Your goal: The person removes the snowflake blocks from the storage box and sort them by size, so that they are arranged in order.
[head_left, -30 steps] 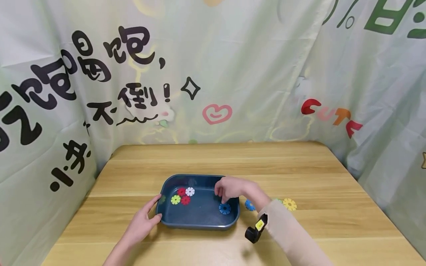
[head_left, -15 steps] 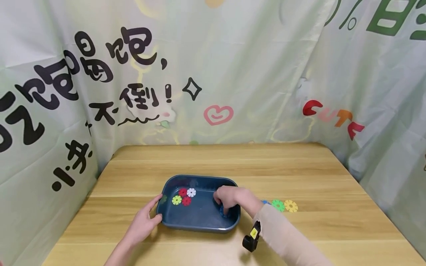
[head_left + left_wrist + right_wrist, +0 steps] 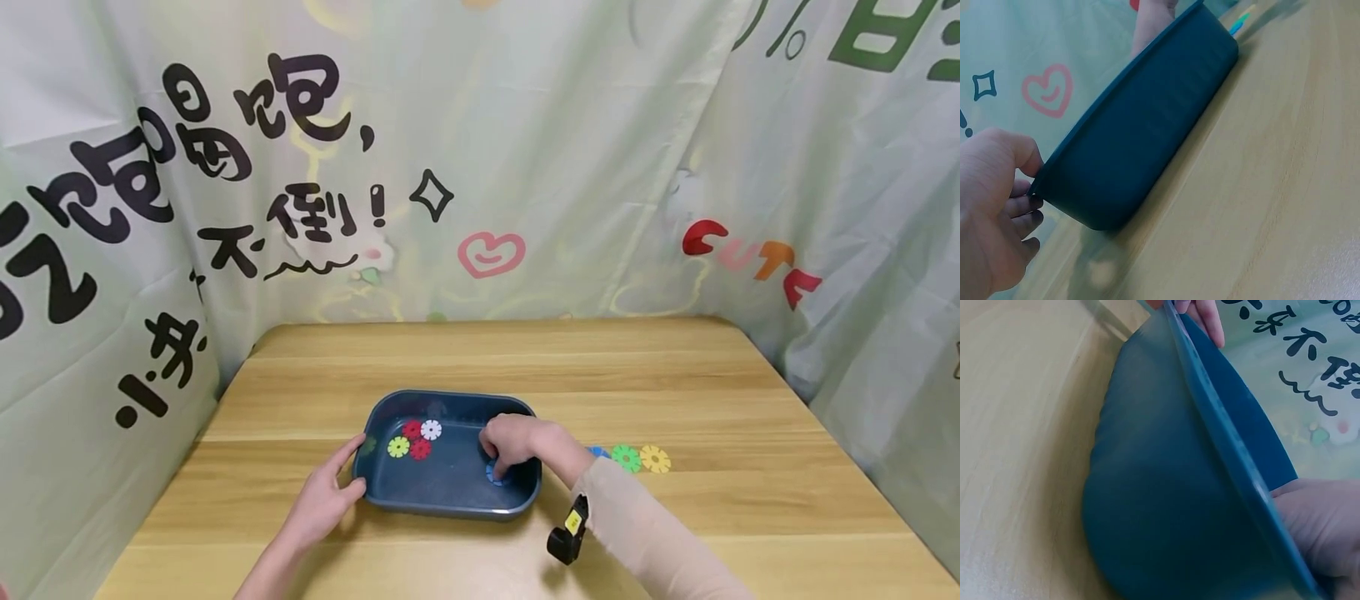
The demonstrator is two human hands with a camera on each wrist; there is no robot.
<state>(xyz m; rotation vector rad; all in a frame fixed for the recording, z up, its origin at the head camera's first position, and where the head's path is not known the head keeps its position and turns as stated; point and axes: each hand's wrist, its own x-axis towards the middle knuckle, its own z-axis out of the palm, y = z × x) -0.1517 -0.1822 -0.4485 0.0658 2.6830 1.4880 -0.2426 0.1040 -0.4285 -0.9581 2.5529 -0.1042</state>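
Note:
A dark blue rectangular tray [image 3: 450,504] lies on the wooden table. My left hand [image 3: 318,500] grips its left end by the rim, and the left wrist view shows that hand [image 3: 997,200] pinching the rim. Reaching in over the right side, my right hand [image 3: 513,440] touches a blue snowflake disc [image 3: 493,475] on the tray floor with a fingertip and partly covers it. Left of it lie two red discs [image 3: 421,450], a white disc [image 3: 431,430] and a yellow-green disc [image 3: 398,447]. In the right wrist view, the tray wall [image 3: 1147,475] hides the right fingertips.
On the table right of the tray lie a green disc [image 3: 626,458], a yellow disc [image 3: 656,459] and a blue disc [image 3: 597,452] partly behind the right forearm. A black wrist camera [image 3: 568,533] hangs below the right sleeve. A printed curtain [image 3: 570,167] stands behind the table.
My right hand came down onto the blue disc in the tray, and the disc has slid slightly left. The left hand stays on the rim.

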